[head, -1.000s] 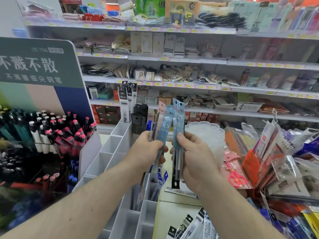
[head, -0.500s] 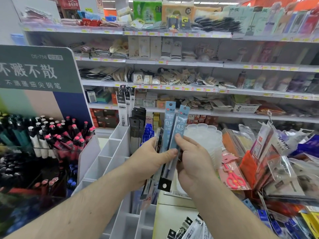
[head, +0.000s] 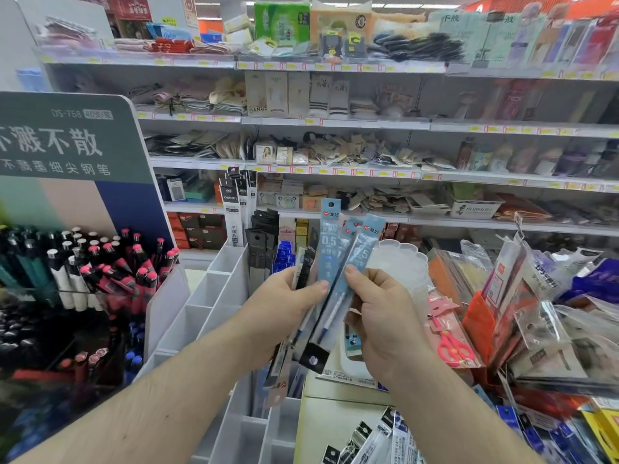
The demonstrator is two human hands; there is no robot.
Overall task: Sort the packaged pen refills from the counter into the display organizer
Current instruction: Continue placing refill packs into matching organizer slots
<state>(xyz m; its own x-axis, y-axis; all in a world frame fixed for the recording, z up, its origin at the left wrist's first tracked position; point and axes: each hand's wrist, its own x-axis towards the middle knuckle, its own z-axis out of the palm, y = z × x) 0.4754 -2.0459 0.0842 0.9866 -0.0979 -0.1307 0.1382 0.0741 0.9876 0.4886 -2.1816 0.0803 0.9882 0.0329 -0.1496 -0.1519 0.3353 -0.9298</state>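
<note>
Hemmed in left by the white display organizer (head: pixel 214 296) wall, right by hanging packets (head: pixel 522 296); open air above only. Blue pen refill packs (head: pixel 330 249) fanned upright, pinched under thumb of left hand (head: pixel 278 316) and between thumb and curled fingers of right hand (head: pixel 385 316). More refills (head: pixel 371 440) on counter (head: pixel 331 420) below

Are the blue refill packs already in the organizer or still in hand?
In hand: both hands, left and right, hold the blue refill packs fanned above the white organizer.
</note>
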